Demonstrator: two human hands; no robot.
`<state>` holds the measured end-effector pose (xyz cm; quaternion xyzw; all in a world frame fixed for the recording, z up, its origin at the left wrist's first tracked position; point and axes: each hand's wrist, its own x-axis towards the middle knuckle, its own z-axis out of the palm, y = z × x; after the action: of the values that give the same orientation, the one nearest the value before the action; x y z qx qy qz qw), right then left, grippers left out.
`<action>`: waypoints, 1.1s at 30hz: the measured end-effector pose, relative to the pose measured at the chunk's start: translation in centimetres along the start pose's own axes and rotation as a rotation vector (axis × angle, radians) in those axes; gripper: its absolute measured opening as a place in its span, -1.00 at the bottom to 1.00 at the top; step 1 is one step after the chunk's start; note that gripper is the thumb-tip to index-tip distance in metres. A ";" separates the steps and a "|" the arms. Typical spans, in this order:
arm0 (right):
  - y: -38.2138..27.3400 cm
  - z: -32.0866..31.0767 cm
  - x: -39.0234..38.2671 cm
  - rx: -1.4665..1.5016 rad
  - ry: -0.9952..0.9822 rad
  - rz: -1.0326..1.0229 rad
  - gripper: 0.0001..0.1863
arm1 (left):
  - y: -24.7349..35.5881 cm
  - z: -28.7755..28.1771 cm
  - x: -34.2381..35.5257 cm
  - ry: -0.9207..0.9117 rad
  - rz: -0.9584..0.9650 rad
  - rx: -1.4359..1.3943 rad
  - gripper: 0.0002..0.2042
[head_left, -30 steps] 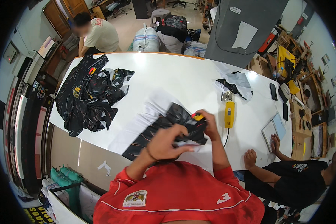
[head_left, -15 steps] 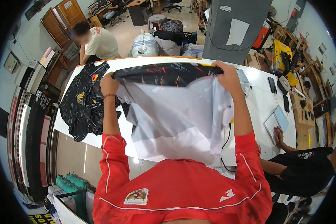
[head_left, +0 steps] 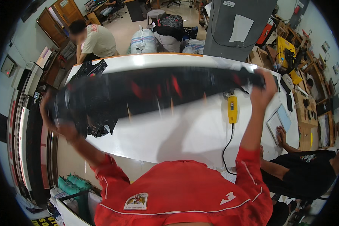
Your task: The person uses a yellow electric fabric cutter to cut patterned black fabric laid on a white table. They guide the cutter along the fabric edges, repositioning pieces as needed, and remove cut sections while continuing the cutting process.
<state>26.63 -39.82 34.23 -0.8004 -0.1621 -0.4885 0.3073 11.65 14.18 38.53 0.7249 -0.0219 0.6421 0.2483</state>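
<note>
My left hand (head_left: 58, 116) and my right hand (head_left: 263, 84) are spread wide above the white table (head_left: 192, 139), each closed on an end of a long, motion-blurred black fabric piece (head_left: 154, 90) with red and tan streaks. Behind its left part lies a pile of patterned black fabric pieces (head_left: 98, 128), partly hidden. A yellow handheld electric cutter (head_left: 232, 109) with a black cord lies on the table, left of my right forearm, its head partly covered by the fabric.
A seated person (head_left: 98, 39) is at the back left, another (head_left: 297, 173) at the right has a hand by a pale blue notebook (head_left: 280, 118). Sacks (head_left: 143, 41) and a grey pillar (head_left: 231, 34) stand behind the table, a long machine (head_left: 28, 120) along the left.
Both hands have moved outward, stretching the fabric wide; its pale underside, raised half a second ago, has given way to the dark printed face, and the cutter shows again.
</note>
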 end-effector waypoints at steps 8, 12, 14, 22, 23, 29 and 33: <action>0.5 -3.9 -23.6 -0.036 -0.517 0.324 -0.37 | -3.8 -19.6 -27.0 -0.437 -0.634 0.334 -0.50; 2.0 0.2 -29.9 -0.125 -0.571 0.346 -0.31 | -6.4 -16.8 -32.1 -0.621 -0.591 0.518 -0.26; 2.0 2.2 -31.2 -0.114 -0.671 0.311 -0.31 | -8.0 -17.9 -34.5 -0.638 -0.653 0.595 -0.26; 0.2 2.6 -35.2 -0.062 -0.728 0.285 -0.58 | -13.1 -23.7 -39.1 -1.245 -1.282 0.884 -0.47; 0.6 2.0 -35.7 -0.086 -0.727 0.292 -0.63 | -11.5 -21.5 -38.3 -1.346 -1.117 0.942 -0.57; 0.4 0.8 -36.1 -0.061 -0.725 0.308 -0.76 | -10.3 -10.6 -33.4 -0.966 -0.800 0.592 -0.64; 1.6 0.9 -35.9 -0.051 -0.715 0.304 -0.79 | -8.9 4.1 -31.6 -0.982 -0.581 0.213 -0.64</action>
<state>11.24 -39.00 1.77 -0.9424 -0.1263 -0.1313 0.2805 13.00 11.29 5.62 0.9352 0.1300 0.1348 0.3006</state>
